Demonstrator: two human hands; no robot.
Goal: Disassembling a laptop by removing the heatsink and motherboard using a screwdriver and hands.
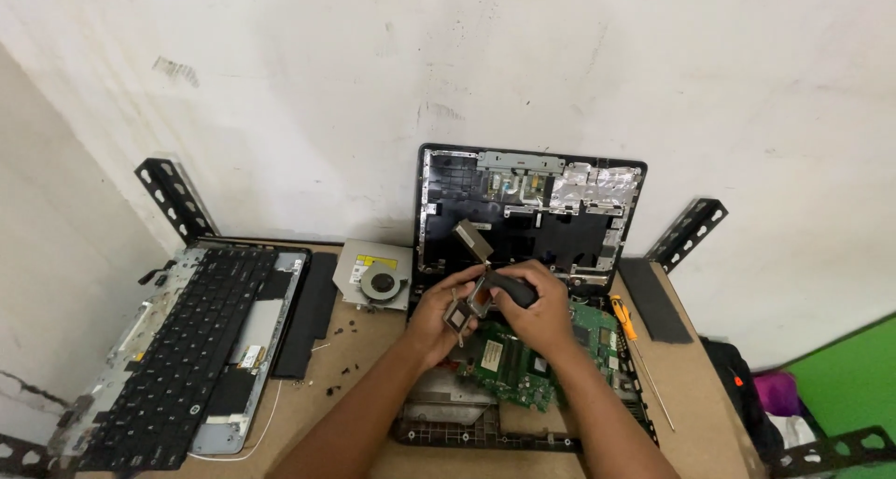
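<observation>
Both forearms reach in over the green circuit board (511,362). The left hand (439,318) is closed on a metal heat sink (464,306) held just above that board. The right hand (537,313) grips a black-handled tool (511,289), touching the heat sink.

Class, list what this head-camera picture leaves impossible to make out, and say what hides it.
1. Metal part's underside: covered by the left hand.
2. Black tool's tip: hidden by the right hand.
3. Green board: forearms cross it; components too small.
4. Keyboard panel: cut off by the bottom edge.
</observation>
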